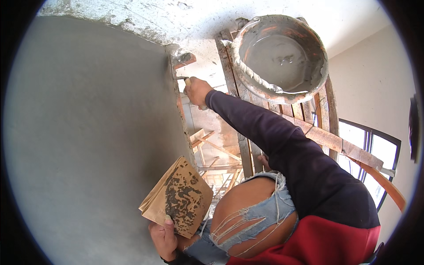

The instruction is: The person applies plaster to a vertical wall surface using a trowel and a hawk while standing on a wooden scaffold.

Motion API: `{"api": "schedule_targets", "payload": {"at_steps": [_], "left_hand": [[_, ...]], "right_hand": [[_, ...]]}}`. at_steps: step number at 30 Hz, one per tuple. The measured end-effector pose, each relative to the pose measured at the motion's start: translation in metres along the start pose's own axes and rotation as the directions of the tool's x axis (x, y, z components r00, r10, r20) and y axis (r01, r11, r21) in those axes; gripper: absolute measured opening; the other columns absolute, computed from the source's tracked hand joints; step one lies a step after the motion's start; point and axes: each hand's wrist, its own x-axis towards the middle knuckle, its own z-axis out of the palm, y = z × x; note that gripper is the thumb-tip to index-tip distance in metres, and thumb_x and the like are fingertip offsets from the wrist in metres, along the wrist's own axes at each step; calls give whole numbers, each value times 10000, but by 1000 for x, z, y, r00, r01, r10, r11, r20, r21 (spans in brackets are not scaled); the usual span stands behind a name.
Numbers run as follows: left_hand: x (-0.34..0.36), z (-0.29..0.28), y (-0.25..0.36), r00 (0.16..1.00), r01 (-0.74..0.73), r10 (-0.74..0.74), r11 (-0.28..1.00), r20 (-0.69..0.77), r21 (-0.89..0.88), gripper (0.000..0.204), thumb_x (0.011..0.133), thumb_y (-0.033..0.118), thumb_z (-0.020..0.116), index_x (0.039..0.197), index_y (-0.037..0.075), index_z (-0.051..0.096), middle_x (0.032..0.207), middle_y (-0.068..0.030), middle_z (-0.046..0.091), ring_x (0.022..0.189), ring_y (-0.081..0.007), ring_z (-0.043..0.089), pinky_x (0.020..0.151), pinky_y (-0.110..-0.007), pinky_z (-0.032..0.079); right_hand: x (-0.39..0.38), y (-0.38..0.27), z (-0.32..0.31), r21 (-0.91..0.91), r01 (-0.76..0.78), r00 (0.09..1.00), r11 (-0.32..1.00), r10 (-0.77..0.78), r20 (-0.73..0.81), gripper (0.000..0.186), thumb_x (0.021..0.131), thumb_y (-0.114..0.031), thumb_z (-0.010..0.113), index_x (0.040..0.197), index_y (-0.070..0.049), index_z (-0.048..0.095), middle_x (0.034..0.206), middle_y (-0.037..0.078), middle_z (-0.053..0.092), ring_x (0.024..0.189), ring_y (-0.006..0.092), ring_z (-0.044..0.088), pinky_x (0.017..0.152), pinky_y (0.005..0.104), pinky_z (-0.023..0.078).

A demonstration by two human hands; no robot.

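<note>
My right hand (197,92) is closed around the pale handle of a trowel (187,82). Its thin dark shank reaches to the edge of a smooth grey plastered wall (97,110); I cannot make out the blade. Low in the view, my left hand (164,238) grips a folded piece of brown paper (187,196), thumb on top. Dark wet mortar spots cover the paper's upper face. Beyond my right arm, a round mortar-crusted tub (238,57) holds wet grey mortar (278,55).
The tub rests on wooden scaffold planks (324,115). A long timber rail (327,137) runs below it at the right. Through the gap beside the wall, lower timber framing (216,148) shows. My knee in torn jeans (247,207) is bent near the wall. A window (375,154) stands at right.
</note>
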Motion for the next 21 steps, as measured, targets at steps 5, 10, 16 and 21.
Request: {"api": "schedule_targets", "payload": {"at_steps": [5,10,16,21], "left_hand": [[3,3,14,996,-66,63,997,-58,-42,427,997,325,527,1029,-88,630,974,-148,687,896,-252,630,838,-370,466],[-1,3,15,999,7,-7,1000,-40,-15,409,995,301,525,1060,-90,627,1044,-163,679,962,-252,622,875,-372,456],[0,4,5,999,-29,28,999,-36,-14,416,999,310,511,1033,-87,631,970,-146,696,883,-240,638,817,-365,478],[-2,6,1,997,-4,4,1000,-71,-2,427,1001,324,510,1007,-84,636,947,-134,696,862,-221,632,798,-350,479]], "right_hand": [[-3,-17,-6,-9,19,996,1000,-19,-90,302,981,-249,470,1142,6,488,848,271,669,687,386,680,666,457,560],[-9,-18,3,-79,16,996,997,-22,-86,288,971,-239,473,1134,-2,477,925,309,664,898,461,653,833,514,512],[-4,-16,9,-93,58,995,994,-65,-76,291,961,-224,477,1126,15,477,959,330,653,911,480,645,838,519,508],[7,-19,4,-38,2,1000,999,-2,-4,403,910,-250,513,1177,51,488,1021,340,645,997,472,635,900,497,497]]}}
